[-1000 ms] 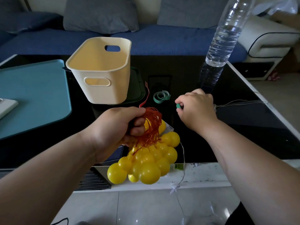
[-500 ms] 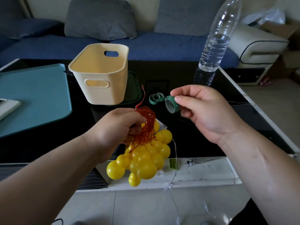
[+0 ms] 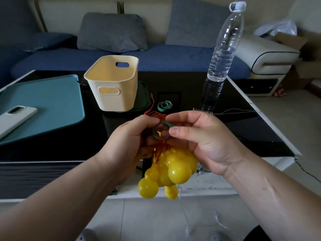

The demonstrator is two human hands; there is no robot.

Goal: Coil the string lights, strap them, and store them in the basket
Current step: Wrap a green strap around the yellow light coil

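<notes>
My left hand (image 3: 128, 141) grips the coiled string lights (image 3: 172, 169), a bunch of yellow balls hanging from red wire loops, in front of the table edge. My right hand (image 3: 199, 138) pinches a rolled green strap (image 3: 162, 130) between thumb and fingers, right against the left hand's fingertips above the balls. The cream basket (image 3: 112, 87) stands empty and upright on the black table, behind and left of my hands. A second green strap (image 3: 165, 105) lies on the table beyond my hands.
A tall clear water bottle (image 3: 220, 63) stands at the right on the black table (image 3: 251, 119). A teal mat (image 3: 48, 100) with a white phone (image 3: 15, 117) lies at the left. Thin wires (image 3: 234, 111) trail off right. A blue sofa sits behind.
My right hand picked the rolled green strap off the table and brought it left to meet the left hand at the top of the bundle. The view tilted up slightly.
</notes>
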